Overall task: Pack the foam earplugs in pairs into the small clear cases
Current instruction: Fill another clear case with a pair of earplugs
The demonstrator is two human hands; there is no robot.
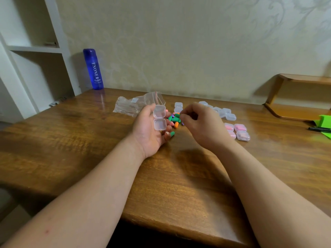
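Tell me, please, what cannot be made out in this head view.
In the head view:
- the right hand: its curled fingers hide whether it pinches an earplug.
- the earplug pile: partly behind the left hand holding the open case, so it cannot be counted.
- the pink-filled cases: too blurred to confirm pairs.
- the green object: cut off by the right edge.

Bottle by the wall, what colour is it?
Blue, with white lettering. The bottle shows best in the head view.
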